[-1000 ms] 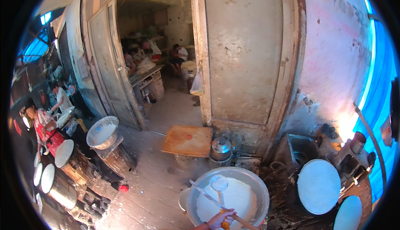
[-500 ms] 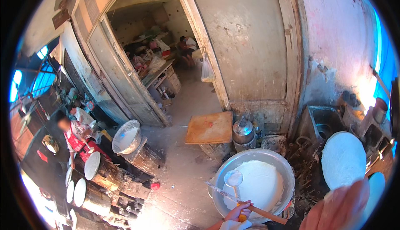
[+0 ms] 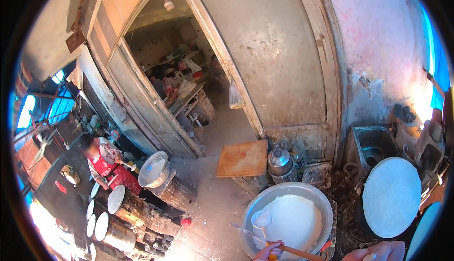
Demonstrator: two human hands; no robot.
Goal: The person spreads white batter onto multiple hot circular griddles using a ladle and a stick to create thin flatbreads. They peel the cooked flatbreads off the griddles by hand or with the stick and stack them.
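At the lower edge, my left hand (image 3: pixel 269 251) is closed around the handles of a ladle and a long, thin-bladed spatula. The ladle's round bowl (image 3: pixel 261 219) lies over the pale batter (image 3: pixel 294 216) inside a wide metal basin (image 3: pixel 326 199). Across the ladle handle runs the spatula, its wooden handle (image 3: pixel 300 252) pointing right. My right hand (image 3: pixel 380 250) is just below a large round griddle (image 3: pixel 391 197) whose top is covered in white. Its fingers are bunched together, partly cut off by the frame; I cannot make out what, if anything, is in them.
Behind the basin stand a board-topped stand (image 3: pixel 242 158) and a metal can (image 3: pixel 279 159). A sink (image 3: pixel 376 143) is beyond the griddle; another pale disc (image 3: pixel 424 230) is at the right edge. Leftward, a person in a red apron (image 3: pixel 116 171) works by several round griddles and a basin (image 3: pixel 153 170).
My right hand has dropped from over the griddle's lower edge to below it, and its fingers are bunched. My left hand keeps both tools. The view has shifted, and the person at left has straightened.
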